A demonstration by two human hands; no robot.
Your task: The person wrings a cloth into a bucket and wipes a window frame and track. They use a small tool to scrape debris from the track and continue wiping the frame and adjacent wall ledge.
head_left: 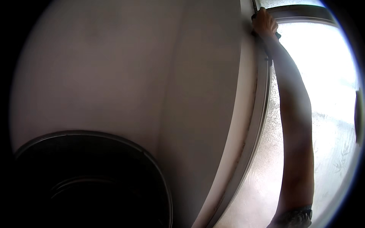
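My right hand (265,24) is raised at the top right, at the side frame of a window (263,94). Its fingers are curled around a small dark object (279,35), of which only bits show past the hand. What that object is cannot be made out. The bare forearm crosses in front of bright frosted glass (328,71), and a dark patterned sleeve (299,218) shows at the bottom. My left hand is out of view.
A plain pale wall (114,71) fills the left and middle, with a corner line down it. At the lower left stands a large dark object with a rounded rim (82,132). A dark crossbar (302,12) spans the window near the top.
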